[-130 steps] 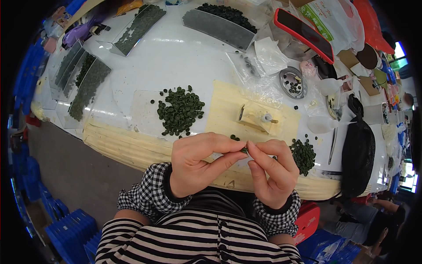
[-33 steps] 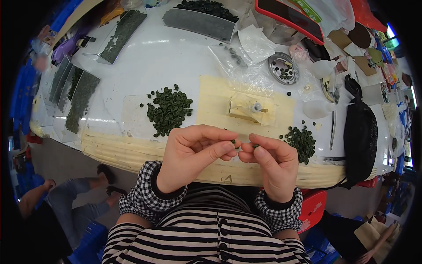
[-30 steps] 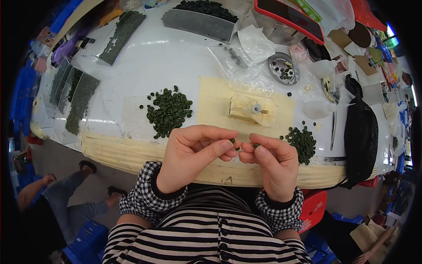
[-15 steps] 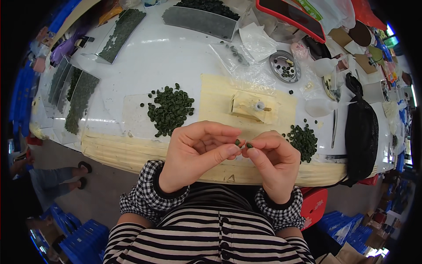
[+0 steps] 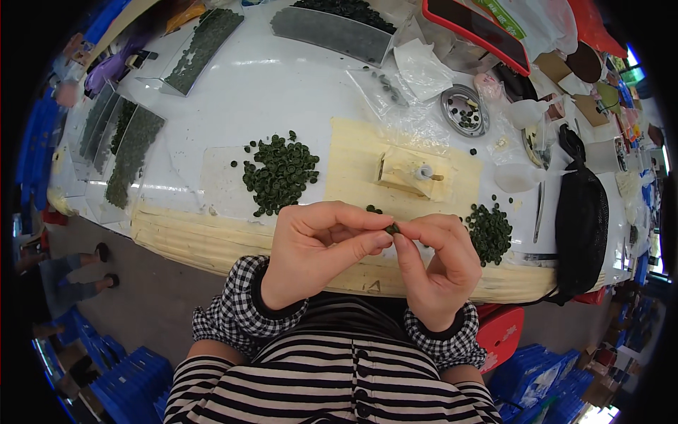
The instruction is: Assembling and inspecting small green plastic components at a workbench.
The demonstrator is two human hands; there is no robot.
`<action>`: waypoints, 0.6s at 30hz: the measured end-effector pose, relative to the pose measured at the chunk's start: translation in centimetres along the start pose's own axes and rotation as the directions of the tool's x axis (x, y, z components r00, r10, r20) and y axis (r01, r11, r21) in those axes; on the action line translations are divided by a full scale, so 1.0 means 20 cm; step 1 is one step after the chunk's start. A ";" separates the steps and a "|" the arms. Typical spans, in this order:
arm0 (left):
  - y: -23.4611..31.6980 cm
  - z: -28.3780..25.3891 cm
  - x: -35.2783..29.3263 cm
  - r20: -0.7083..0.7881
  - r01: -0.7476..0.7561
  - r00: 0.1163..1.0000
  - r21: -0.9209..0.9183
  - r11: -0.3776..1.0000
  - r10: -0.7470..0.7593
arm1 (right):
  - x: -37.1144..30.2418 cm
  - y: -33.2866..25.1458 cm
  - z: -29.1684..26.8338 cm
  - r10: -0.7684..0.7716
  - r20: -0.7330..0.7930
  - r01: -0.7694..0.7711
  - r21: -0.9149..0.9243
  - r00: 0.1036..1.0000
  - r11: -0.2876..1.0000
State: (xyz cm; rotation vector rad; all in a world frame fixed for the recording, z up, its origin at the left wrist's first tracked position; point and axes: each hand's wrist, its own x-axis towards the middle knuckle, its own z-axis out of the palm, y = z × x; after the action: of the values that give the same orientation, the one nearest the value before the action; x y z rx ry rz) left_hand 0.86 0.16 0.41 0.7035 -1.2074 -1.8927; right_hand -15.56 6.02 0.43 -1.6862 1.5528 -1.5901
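Carefully, the left hand (image 5: 304, 247) and right hand (image 5: 445, 261) are meeting, fingers clamping a tiny green piece (image 5: 393, 229) between them above the front of the bench (image 5: 233, 99); a larger green pile (image 5: 280, 177) is lying left, a smaller pile (image 5: 489, 233) right.

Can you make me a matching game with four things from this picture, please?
1. Left hand
2. Phone
3. Mesh bag
4. Bigger green pile

A. all black, right of the right hand
B. heaped left of the yellow sheet
C. dark screen, red edge
D. pinching a small green thing

Right pairs: 1-D, 2-C, 3-A, 4-B
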 end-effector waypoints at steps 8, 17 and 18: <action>0.00 -0.01 0.00 -0.022 -0.010 1.000 0.039 0.999 0.011 | -0.01 -0.02 0.02 -0.150 0.033 0.153 -0.141 0.988 0.978; -0.02 -0.01 0.01 0.017 -0.167 0.986 0.095 0.981 0.166 | -0.01 0.00 0.01 -0.125 0.036 0.126 -0.025 0.992 0.992; -0.02 -0.01 0.01 0.014 -0.171 0.985 0.094 0.981 0.170 | -0.01 0.00 0.00 -0.125 0.040 0.126 -0.025 0.991 0.992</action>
State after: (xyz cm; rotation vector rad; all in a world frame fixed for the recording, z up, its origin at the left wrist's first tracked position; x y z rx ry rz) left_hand 0.83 -0.13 0.00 0.6241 -1.3249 -1.7068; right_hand -15.48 6.10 0.26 -1.8512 1.4829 -1.5931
